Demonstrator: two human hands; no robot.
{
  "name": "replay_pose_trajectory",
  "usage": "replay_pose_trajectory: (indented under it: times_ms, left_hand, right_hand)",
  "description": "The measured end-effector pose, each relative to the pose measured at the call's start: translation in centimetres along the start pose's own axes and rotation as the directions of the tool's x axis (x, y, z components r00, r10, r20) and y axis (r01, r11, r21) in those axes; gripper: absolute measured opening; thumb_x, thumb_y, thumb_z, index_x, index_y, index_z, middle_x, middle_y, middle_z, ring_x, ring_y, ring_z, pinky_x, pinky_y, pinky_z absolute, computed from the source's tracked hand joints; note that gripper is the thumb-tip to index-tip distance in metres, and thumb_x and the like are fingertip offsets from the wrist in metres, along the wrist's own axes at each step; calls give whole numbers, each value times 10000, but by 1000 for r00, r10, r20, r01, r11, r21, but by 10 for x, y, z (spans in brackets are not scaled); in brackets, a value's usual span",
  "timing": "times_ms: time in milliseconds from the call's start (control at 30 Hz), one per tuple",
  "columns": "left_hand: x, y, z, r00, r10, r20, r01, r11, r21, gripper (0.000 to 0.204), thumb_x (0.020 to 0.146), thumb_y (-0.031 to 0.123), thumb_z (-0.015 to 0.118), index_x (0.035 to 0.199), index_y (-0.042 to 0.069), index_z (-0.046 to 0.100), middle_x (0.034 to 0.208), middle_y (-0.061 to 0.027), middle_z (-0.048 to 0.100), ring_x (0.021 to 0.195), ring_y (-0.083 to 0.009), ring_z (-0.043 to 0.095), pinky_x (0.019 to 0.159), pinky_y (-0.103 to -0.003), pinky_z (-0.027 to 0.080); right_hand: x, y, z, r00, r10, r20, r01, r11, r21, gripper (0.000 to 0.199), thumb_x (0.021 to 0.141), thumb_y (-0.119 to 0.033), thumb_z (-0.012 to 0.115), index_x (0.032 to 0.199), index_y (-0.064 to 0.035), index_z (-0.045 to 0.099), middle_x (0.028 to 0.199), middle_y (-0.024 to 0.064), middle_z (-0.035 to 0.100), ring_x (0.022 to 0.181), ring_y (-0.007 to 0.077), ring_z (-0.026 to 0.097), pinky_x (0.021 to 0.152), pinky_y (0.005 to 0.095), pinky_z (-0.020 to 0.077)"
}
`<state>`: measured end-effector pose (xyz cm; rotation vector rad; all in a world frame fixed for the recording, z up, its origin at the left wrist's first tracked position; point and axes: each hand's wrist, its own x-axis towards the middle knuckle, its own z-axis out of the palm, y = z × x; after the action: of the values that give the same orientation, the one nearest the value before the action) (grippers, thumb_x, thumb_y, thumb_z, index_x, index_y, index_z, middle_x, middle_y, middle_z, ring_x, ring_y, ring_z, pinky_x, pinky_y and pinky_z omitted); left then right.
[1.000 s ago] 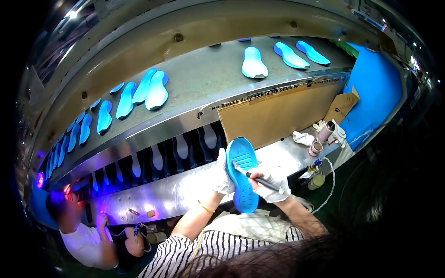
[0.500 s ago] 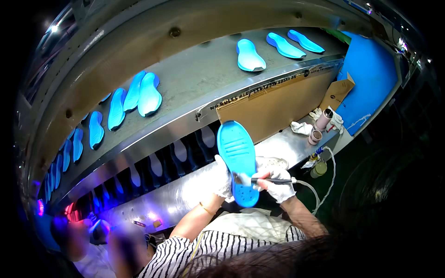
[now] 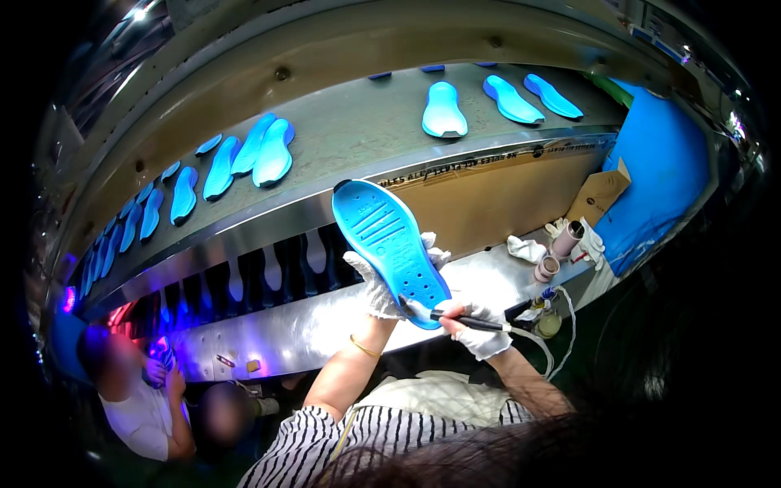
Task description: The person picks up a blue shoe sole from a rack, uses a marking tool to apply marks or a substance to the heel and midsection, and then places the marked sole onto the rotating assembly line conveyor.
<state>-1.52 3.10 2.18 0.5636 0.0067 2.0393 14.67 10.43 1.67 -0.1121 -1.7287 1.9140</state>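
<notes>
My left hand (image 3: 376,286), in a white glove, grips a blue shoe sole (image 3: 389,244) from beneath, its fingers showing on both sides. The sole slants, far end to the left, with its ridges and small holes facing up; a dark patch marks the far tip. In my right hand (image 3: 482,335), gloved but with bare fingertips, is a black-handled brush (image 3: 478,323). The brush's pale head lies against the near end of the sole. From the handle's back end a whitish tube (image 3: 537,340) runs off to the right.
Beyond a metal ledge (image 3: 317,333), a belt (image 3: 350,134) carries several blue soles (image 3: 273,153). Dark slots with sole shapes line the ledge's back. Cardboard (image 3: 480,195), a pink cup (image 3: 547,268) and white gloves (image 3: 527,249) are at right. Two people, one in a white shirt (image 3: 142,423), are at lower left.
The sole has tilted, its far end swinging left and its near end rising. The brush remains at its near part. The view has shifted, showing more of the people at left.
</notes>
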Motion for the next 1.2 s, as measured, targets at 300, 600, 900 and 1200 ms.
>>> replay_pose_trajectory:
  times_ms: [300,600,900,1200]
  left_hand:
    - [9,-13,9,997,-74,19,66,963,262,1101,560,782,536,1330,17,347,1264,-220,460,1113,-367,512,892,-472,486]
    - [-2,13,-9,956,-236,-173,288,667,687,862,715,630,603,1262,-13,426,1128,-174,568,968,-243,595,827,-370,514]
    - [2,44,30,796,-199,-571,598,399,695,609,854,534,526,1203,36,493,880,-110,600,734,-176,612,658,-324,534]
    - [0,64,2,735,-243,-632,672,384,634,588,868,560,479,1188,69,528,961,-49,605,772,-116,555,699,-272,486]
  right_hand:
    - [3,-9,-50,991,122,57,-128,984,124,128,758,-5,681,853,-41,603,863,52,637,778,100,588,683,234,477]
    - [18,-19,-55,763,526,376,-554,831,-39,177,646,103,689,758,-21,630,894,110,650,776,171,609,714,275,494]
    - [14,-10,5,920,185,346,-165,982,-86,136,679,58,651,776,-37,638,757,40,623,714,118,571,655,261,471]
    - [27,6,13,924,237,299,-172,958,-228,111,685,10,670,770,-53,638,782,67,612,767,191,596,669,291,467]
